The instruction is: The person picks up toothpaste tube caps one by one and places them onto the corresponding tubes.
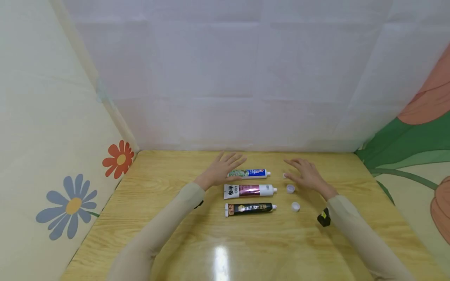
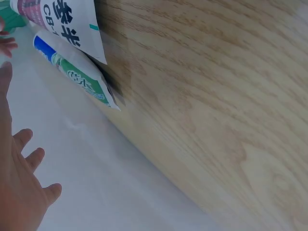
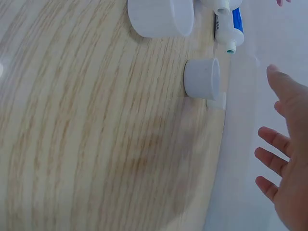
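Three toothpaste tubes lie side by side on the table, nozzles to the right: a blue-and-green one [image 1: 258, 173] at the back, a pink-and-white one [image 1: 249, 190] in the middle, and a black one [image 1: 250, 208] in front. My left hand [image 1: 221, 171], fingers spread and holding nothing, is over the back tube's left end and partly hides it. To the right sit three white caps: a back cap [image 1: 285, 176], a middle cap [image 1: 290, 189] and a front cap [image 1: 295, 206]. Beside the back cap is my right hand [image 1: 307, 176], fingers extended and holding nothing.
A wooden table [image 1: 168, 249] carries everything. Behind it hangs a white sheet [image 1: 225, 78]. Flower-patterned cloth [image 1: 35, 136] borders the left side, and similar cloth [image 1: 415, 164] borders the right. A black device [image 1: 324, 217] is at the right wrist.
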### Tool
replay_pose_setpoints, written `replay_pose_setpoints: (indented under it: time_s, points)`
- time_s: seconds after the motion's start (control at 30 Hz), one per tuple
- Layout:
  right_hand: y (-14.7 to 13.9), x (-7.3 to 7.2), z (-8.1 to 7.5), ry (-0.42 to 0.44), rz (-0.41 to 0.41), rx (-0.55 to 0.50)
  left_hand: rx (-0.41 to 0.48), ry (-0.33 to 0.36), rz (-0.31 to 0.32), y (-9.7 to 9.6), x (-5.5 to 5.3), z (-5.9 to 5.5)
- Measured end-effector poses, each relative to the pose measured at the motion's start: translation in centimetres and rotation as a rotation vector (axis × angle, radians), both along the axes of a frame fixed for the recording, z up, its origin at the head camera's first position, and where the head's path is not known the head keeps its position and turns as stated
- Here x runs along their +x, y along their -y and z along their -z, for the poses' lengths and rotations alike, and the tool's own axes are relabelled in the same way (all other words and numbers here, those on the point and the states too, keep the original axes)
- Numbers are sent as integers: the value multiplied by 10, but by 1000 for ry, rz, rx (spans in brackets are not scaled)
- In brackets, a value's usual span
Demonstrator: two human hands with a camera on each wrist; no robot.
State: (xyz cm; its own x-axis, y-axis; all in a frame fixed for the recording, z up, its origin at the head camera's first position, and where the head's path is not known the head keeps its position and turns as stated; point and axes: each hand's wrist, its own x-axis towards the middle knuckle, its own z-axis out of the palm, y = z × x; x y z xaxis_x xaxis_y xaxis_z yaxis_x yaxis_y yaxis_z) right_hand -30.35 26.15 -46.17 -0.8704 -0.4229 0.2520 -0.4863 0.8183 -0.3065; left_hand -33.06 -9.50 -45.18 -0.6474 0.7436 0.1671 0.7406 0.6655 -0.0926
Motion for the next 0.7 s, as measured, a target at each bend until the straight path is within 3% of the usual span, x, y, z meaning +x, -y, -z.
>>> replay_pose_setpoints:
  time_s: [0.5,0.7]
  points:
    - [0,-5,9,118,10,-4,-98,193,11,-3,-8,9]
    - [-5,-6,15,150,19,-18,-86,237,-4,-5,-10,9]
